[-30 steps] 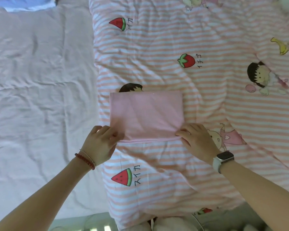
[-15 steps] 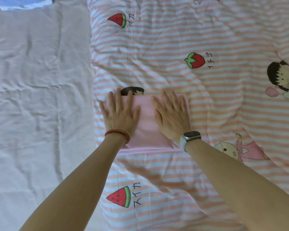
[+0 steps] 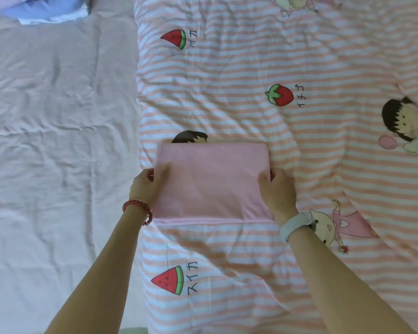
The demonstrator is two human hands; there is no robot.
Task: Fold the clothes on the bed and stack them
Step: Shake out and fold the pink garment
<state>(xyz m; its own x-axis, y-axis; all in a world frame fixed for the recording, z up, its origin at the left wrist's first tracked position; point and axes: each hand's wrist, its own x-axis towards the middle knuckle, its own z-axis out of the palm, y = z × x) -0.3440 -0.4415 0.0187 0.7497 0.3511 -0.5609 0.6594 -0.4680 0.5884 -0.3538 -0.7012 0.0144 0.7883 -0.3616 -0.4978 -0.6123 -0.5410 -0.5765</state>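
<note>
Beyond the fingertips of both hands, past the far edge of the folded pink garment, the striped quilt lies flat and bare, offering open passage except for low wrinkles. Outward of the left hand, the plain pale sheet runs unobstructed to a folded blue cloth lying well apart at the far corner. Outward of the right hand the quilt rises only in a soft ridge, and between the wrists its surface lies flat.
</note>
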